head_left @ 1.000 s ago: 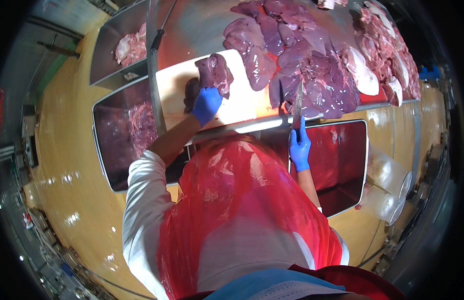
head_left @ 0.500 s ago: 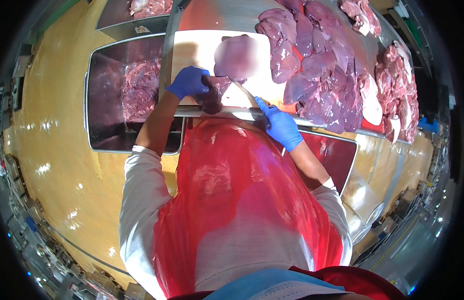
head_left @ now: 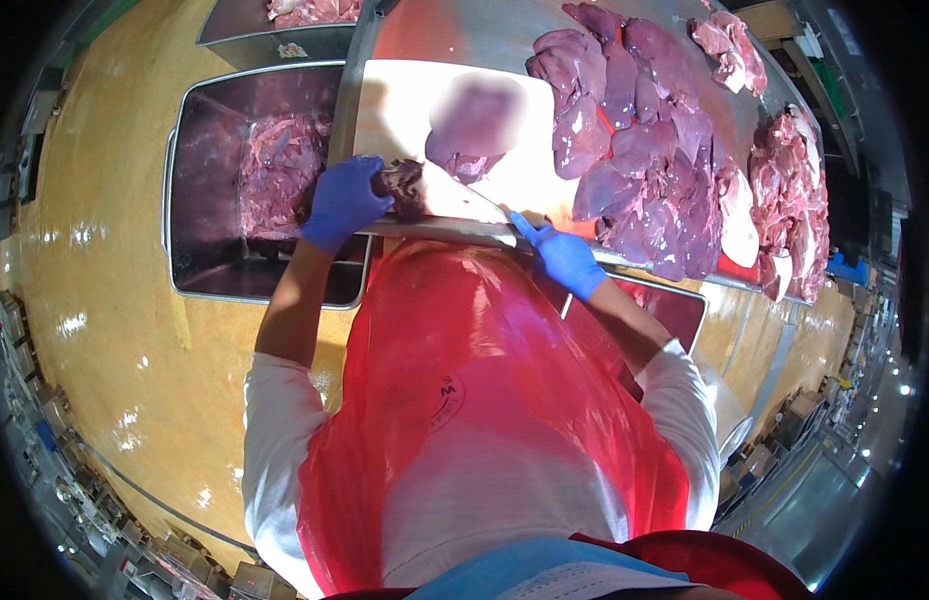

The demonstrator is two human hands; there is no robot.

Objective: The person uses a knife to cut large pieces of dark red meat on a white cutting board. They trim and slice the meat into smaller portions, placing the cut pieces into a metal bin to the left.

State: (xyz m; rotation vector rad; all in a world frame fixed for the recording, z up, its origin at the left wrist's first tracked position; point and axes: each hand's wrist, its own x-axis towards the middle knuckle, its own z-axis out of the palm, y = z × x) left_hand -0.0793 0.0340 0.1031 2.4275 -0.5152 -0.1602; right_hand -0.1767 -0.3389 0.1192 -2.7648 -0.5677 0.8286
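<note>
My left hand [head_left: 346, 204], in a blue glove, is closed on a dark piece of liver [head_left: 406, 186] at the near left part of the white cutting board [head_left: 384, 115]. In my right hand [head_left: 566, 260], also gloved in blue, is a knife [head_left: 487, 203]. Its blade points away to the left, low over the board's near edge, with my index finger stretched along it. A larger liver [head_left: 469, 162] lies farther back on the board, partly smeared by a blur. The knife's handle is mostly hidden in my fist.
Several dark livers [head_left: 656, 165] are heaped right of the board, with paler meat [head_left: 784, 205] beyond. At the left stands a metal tub [head_left: 189, 240] containing meat cuttings [head_left: 279, 185]; another bin [head_left: 254, 35] is behind it. A tub [head_left: 684, 310] sits below the table's right front edge.
My left hand has moved left and nearer me with the liver piece, away from the larger liver. The knife has drawn back slightly toward me, its tip now apart from that liver.
</note>
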